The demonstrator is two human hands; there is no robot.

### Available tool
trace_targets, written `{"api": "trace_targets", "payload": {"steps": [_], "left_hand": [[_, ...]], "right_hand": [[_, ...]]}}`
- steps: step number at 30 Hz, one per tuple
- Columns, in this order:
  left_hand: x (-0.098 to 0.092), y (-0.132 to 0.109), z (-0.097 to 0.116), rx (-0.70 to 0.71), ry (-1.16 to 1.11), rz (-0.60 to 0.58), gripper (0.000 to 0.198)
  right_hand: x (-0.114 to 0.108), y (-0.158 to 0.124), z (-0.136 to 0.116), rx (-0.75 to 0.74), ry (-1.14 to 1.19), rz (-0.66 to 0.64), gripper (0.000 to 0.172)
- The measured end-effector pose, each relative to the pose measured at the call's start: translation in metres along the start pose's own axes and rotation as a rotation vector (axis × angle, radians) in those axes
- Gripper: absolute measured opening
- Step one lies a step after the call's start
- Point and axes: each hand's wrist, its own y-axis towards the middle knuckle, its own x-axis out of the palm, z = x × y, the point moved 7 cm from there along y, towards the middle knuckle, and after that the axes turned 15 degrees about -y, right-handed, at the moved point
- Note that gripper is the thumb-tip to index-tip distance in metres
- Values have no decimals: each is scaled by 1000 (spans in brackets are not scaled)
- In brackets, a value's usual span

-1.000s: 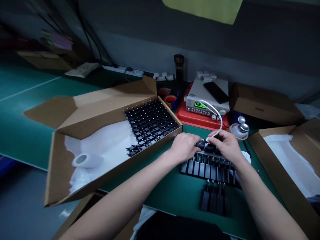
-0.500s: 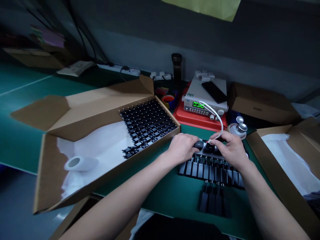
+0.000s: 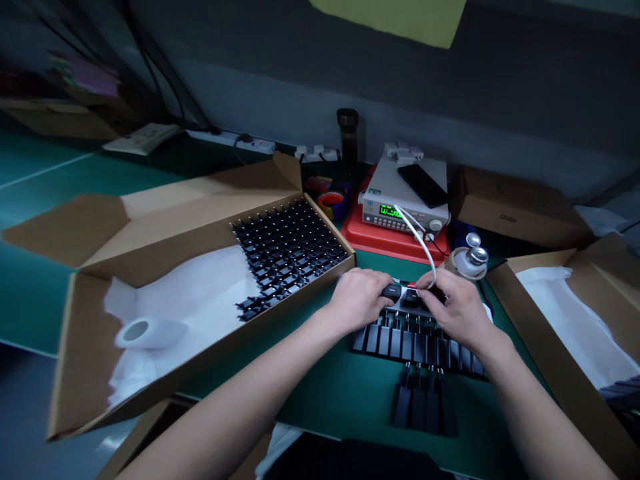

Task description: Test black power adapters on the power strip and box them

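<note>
1. Black plug adapters lie in three lots: a dense grid with metal pins upward in the left box, a long row on the green mat just below the hands, and a shorter row nearer the person.
2. Green bench mat covers the work surface under everything.
3. Open cardboard box on the left is lined with white paper, and the grid fills its far right corner. A white tape roll lies on the paper.
4. Second open box sits at the right edge, also paper-lined, and a closed brown carton stands beyond it.
5. Bench power supply sits far off on a red tray, its display lit green. A black phone lies on top.
6. Left hand is closed, fingers pinching one adapter at the head of the long row.
7. Right hand curls over a second adapter just beside the first, fingers pressed together; the light is dim, but it seems to be gripping it.
8. White cable runs from the power supply down to the adapters between the hands.
</note>
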Motion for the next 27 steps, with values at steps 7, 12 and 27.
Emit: {"api": "trace_targets", "payload": {"steps": [7, 12, 27], "left_hand": [[1, -1, 4, 5, 9, 5, 19], [-7, -3, 3, 34, -95, 20, 20], [11, 1, 34, 173, -95, -87, 52]], "right_hand": [[19, -2, -8, -96, -314, -40, 19], [25, 0, -9, -130, -412, -22, 20], [22, 2, -2, -62, -185, -123, 15]]}}
